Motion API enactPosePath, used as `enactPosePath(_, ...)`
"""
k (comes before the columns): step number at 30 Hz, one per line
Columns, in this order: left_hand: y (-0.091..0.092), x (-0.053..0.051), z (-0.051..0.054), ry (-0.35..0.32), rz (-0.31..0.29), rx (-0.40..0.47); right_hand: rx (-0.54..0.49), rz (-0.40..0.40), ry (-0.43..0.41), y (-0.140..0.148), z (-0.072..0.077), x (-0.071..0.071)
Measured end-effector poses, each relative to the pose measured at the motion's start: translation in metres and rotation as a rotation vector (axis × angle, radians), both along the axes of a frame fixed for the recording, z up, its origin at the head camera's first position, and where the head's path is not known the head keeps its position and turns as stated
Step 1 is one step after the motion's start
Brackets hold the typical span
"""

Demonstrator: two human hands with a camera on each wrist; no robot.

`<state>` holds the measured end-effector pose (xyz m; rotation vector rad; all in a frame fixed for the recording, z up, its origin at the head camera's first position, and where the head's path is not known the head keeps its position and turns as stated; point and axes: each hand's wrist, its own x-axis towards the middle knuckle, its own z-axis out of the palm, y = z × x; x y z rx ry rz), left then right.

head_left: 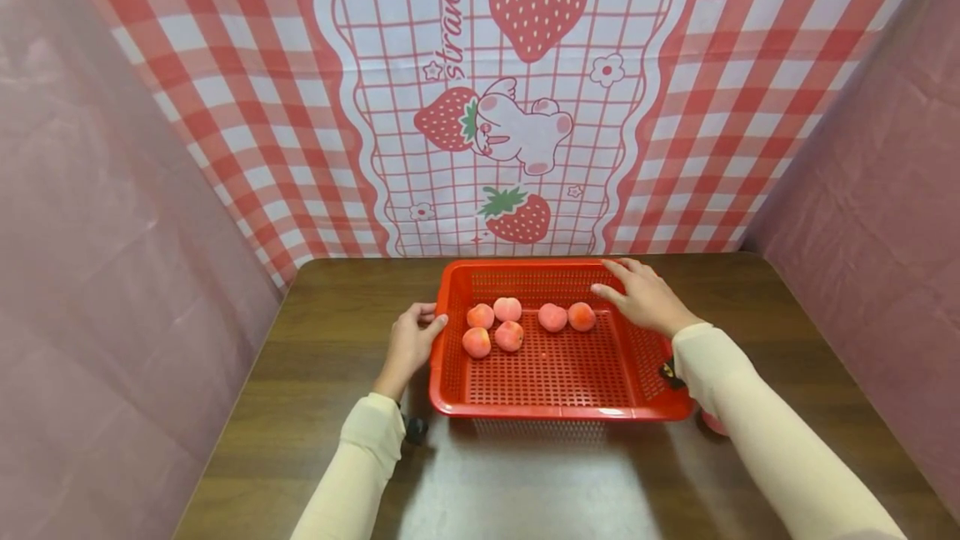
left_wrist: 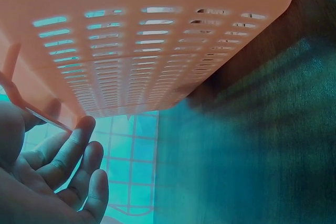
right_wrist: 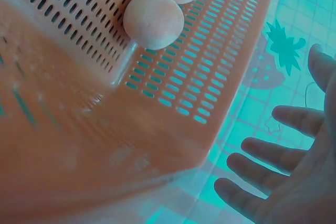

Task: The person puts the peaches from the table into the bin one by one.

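Observation:
A red plastic basket (head_left: 558,369) with slotted walls stands on the table. Inside it, several peaches (head_left: 477,342) are grouped at the left, and two more peaches (head_left: 552,317) sit side by side toward the back right. At the left rim, my left hand (head_left: 408,346) holds the basket, thumb over the edge; the left wrist view shows its fingers (left_wrist: 79,145) under the rim. Above the back right corner, my right hand (head_left: 647,297) has its fingers spread. In the right wrist view these fingers (right_wrist: 283,156) are apart from the basket wall and hold nothing.
The brown wooden table (head_left: 300,440) extends around the basket. A checked strawberry-print cloth (head_left: 517,107) hangs directly behind it, with pink cloth (head_left: 862,148) on both sides. A pink object (head_left: 714,422), mostly hidden by my right sleeve, lies right of the basket.

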<state>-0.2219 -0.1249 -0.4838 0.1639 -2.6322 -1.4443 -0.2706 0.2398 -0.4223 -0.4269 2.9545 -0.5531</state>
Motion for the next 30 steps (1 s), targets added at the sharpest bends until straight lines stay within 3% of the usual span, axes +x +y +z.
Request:
enactPosePath(10, 0.0, 0.0, -0.002, -0.005, 0.001, 0.012, -0.024, -0.017, 0.024, 0.012, 0.009, 0.007)
enactPosePath(22, 0.0, 0.001, 0.0, 0.002, -0.002, 0.016, -0.043, -0.063, -0.003, 0.031, 0.02, 0.015)
enactPosePath(30, 0.0, 0.001, 0.0, 0.016, -0.001, 0.003, -0.044, -0.074, 0.027, 0.05, 0.021, 0.021)
